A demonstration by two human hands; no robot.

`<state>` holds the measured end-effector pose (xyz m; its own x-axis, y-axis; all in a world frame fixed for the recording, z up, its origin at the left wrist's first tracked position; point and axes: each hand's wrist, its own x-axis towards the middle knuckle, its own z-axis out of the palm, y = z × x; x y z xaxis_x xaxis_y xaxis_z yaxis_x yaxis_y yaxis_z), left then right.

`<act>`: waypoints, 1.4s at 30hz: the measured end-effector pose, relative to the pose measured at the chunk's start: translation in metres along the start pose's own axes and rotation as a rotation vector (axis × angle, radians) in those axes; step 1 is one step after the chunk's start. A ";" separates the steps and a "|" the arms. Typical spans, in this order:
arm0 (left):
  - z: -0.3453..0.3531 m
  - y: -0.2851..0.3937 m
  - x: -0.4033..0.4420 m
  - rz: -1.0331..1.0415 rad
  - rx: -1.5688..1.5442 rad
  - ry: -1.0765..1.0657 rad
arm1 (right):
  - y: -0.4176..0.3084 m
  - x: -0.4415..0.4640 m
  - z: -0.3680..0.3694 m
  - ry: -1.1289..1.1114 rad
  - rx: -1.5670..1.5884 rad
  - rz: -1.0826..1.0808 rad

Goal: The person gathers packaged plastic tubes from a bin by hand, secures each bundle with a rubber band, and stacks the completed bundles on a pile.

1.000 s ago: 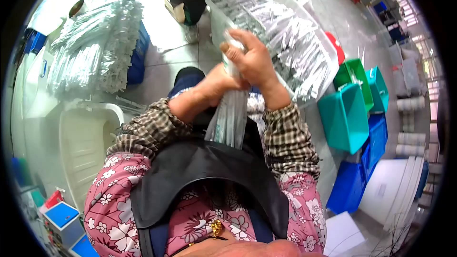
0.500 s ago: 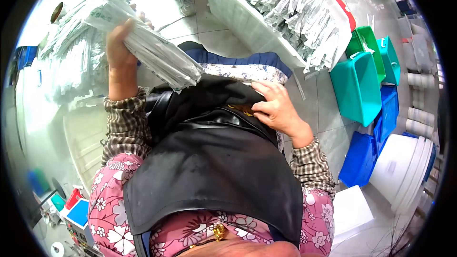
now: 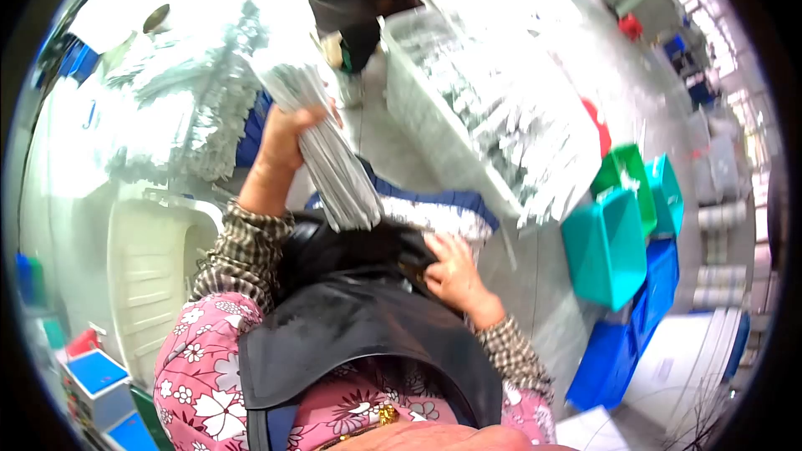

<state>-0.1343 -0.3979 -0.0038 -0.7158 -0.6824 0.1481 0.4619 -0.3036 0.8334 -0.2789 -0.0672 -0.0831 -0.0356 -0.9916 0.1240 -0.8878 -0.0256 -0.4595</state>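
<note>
My left hand [image 3: 292,129] is closed around a bundle of long, thin white-grey strips [image 3: 334,171], held at a slant above my lap. The strips look like folded plastic or paper; blur hides their exact kind. My right hand [image 3: 458,276] is at the pocket of my black apron [image 3: 359,317], fingers curled at its opening. Small yellowish bands show faintly in the pocket [image 3: 411,271] beside the fingertips. Whatever those fingertips grip is hidden. Beyond my left hand lies a large heap of similar strips [image 3: 192,92].
A white bin [image 3: 418,108] full of strips stands ahead. Green crates [image 3: 606,250] and blue crates [image 3: 603,363] stand on the right, beside a large white tub [image 3: 677,367]. A cream plastic chair [image 3: 138,267] is at left. Another person [image 3: 359,0] stands beyond the bin.
My view has tilted up and shifted, showing more of the person ahead. The bundle stays in my left hand and now hangs more upright. My right hand remains at the pocket.
</note>
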 end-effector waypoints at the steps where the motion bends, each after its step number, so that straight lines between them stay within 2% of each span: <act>1: 0.002 0.001 0.002 0.005 -0.005 0.005 | -0.002 0.003 -0.002 0.033 0.050 -0.011; 5: 0.015 0.006 -0.003 -0.049 -0.059 -0.025 | -0.003 -0.001 0.001 -0.013 0.057 0.059; 7: 0.019 0.008 -0.005 -0.084 -0.048 -0.030 | -0.008 0.003 -0.012 -0.012 0.262 0.115; 9: 0.026 0.009 -0.006 -0.096 -0.064 -0.175 | -0.013 0.013 -0.037 0.033 0.514 0.173; 11: 0.035 0.002 -0.009 -0.086 0.103 -0.298 | -0.012 0.026 -0.055 0.223 0.655 0.166; 13: 0.052 -0.013 -0.006 -0.066 0.325 -0.527 | -0.008 0.048 -0.071 0.417 0.762 0.203; 15: 0.085 -0.015 -0.014 0.069 0.435 -0.719 | -0.021 0.073 -0.088 0.605 0.872 0.121; 17: 0.101 -0.021 -0.020 0.056 0.478 -0.780 | -0.008 0.088 -0.088 0.594 0.860 0.074; 19: 0.109 -0.019 -0.023 -0.072 0.460 -0.749 | -0.007 0.098 -0.092 0.607 0.687 -0.002; 21: 0.112 -0.023 -0.023 -0.030 0.496 -0.696 | -0.014 0.104 -0.093 0.633 0.614 -0.018; 22: 0.115 -0.023 -0.024 -0.017 0.519 -0.671 | -0.017 0.104 -0.092 0.693 0.701 -0.018; 25: 0.115 -0.021 -0.026 0.015 0.564 -0.622 | -0.012 0.103 -0.094 0.682 0.433 -0.062; 27: 0.112 -0.025 -0.025 0.046 0.575 -0.621 | -0.011 0.105 -0.096 0.747 0.128 -0.057; 29: 0.111 -0.025 -0.025 -0.070 0.505 -0.706 | -0.002 0.105 -0.095 0.808 -0.248 -0.044; 32: 0.112 -0.029 -0.025 -0.198 0.376 -0.863 | 0.015 0.109 -0.111 0.768 -0.091 0.031; 35: 0.113 -0.030 -0.016 -0.224 0.278 -0.996 | 0.020 0.105 -0.116 0.726 0.207 0.096; 36: 0.105 -0.036 -0.007 -0.253 0.290 -1.040 | 0.026 0.099 -0.108 0.707 0.420 0.103; 37: 0.101 -0.038 -0.001 -0.283 0.300 -1.085 | 0.023 0.093 -0.106 0.697 0.591 0.055; 39: 0.093 -0.038 0.006 -0.363 0.174 -1.012 | 0.010 0.084 -0.107 0.666 0.931 -0.045; 40: 0.093 -0.036 0.009 -0.327 0.146 -1.011 | -0.008 0.086 -0.112 0.626 1.160 -0.092; 42: 0.091 -0.037 0.012 -0.298 0.157 -1.059 | -0.012 0.088 -0.115 0.482 1.364 -0.206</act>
<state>-0.2073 -0.3345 0.0157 -0.9072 0.3395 0.2485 0.1794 -0.2223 0.9583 -0.3237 -0.1395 0.0341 -0.3553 -0.8250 0.4395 0.2088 -0.5283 -0.8230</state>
